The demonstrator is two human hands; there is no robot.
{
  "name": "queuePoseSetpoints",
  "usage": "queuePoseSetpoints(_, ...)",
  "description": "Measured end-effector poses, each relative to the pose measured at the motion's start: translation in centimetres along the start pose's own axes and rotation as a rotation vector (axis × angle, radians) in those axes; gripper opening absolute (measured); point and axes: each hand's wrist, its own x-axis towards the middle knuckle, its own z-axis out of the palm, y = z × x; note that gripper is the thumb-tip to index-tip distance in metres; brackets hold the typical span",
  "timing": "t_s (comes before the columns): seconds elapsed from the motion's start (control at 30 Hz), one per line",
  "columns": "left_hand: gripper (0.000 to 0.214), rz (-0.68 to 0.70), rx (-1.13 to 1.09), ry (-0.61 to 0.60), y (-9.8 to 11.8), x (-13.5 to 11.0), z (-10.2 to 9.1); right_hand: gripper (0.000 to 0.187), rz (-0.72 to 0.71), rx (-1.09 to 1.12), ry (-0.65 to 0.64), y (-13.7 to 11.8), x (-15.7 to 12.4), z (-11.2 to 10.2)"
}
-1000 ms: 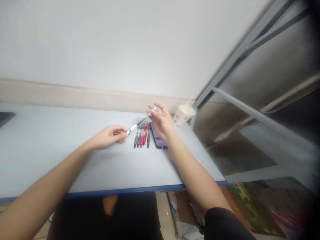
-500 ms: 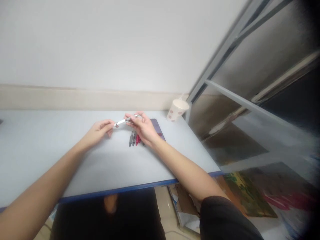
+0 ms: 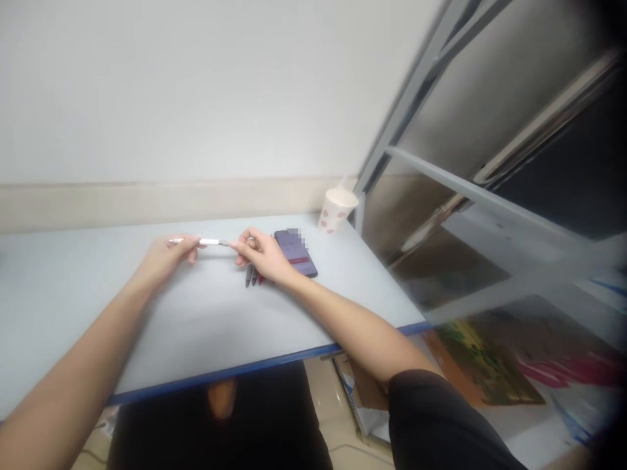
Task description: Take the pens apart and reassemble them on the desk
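A white pen [image 3: 209, 242] is held level above the table between both hands. My left hand [image 3: 169, 253] is closed round its left part, with the end poking out past the thumb. At the pen's grey right end, the thumb and fingers of my right hand [image 3: 264, 254] are pinched. Just below the right hand, several dark and red pens [image 3: 250, 275] lie side by side on the table, partly hidden by that hand. A phone [image 3: 296, 253] with a lit screen lies right behind the right wrist.
The pale table [image 3: 206, 326] has a blue front edge and meets a wall at the back. A paper cup [image 3: 337, 210] with red marks stands at the back right corner. Close on the right rises a grey metal frame [image 3: 441, 173], with a box and papers below.
Both hands have shifted left with the pen, which has turned from slanting to nearly level. My right hand now grips its right end, and more of the phone shows.
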Motion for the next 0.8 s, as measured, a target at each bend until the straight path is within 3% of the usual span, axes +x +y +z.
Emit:
queuePoseSetpoints(0.13, 0.041, -0.003, 0.004, -0.051, 0.1, -0.2, 0.6, 0.052, 0.055, -0.112, -0.039, -0.1, -0.1, -0.2)
queuePoseSetpoints(0.27, 0.038, -0.050, -0.034, -0.045, 0.4, -0.4, 0.6, 0.055, 0.211, -0.037, -0.112, -0.1, 0.3, -0.5)
queuePoseSetpoints(0.37, 0.037, -0.081, -0.067, -0.005, 0.4, -0.3, 0.6, 0.035, 0.091, -0.046, -0.054, -0.1, 0.3, -0.5)
queuePoseSetpoints(0.47, 0.036, -0.095, -0.100, 0.026, 0.5, -0.3, 0.7, 0.033, -0.023, -0.094, -0.006, -0.1, 0.2, -0.5)
queuePoseSetpoints(0.57, 0.033, -0.072, -0.135, 0.023, 0.8, -0.3, 1.0, 0.030, -0.023, -0.151, -0.021, 0.0, 0.1, -0.6)
queuePoseSetpoints(0.67, 0.033, -0.064, -0.148, 0.017, 1.1, -0.4, 1.2, 0.049, 0.052, -0.173, -0.109, -0.1, 0.1, -0.8)
queuePoseSetpoints(0.8, 0.034, -0.056, -0.178, 0.025, 1.5, -0.5, 1.4, 0.035, -0.013, -0.182, -0.041, 0.0, 0.1, -1.0)
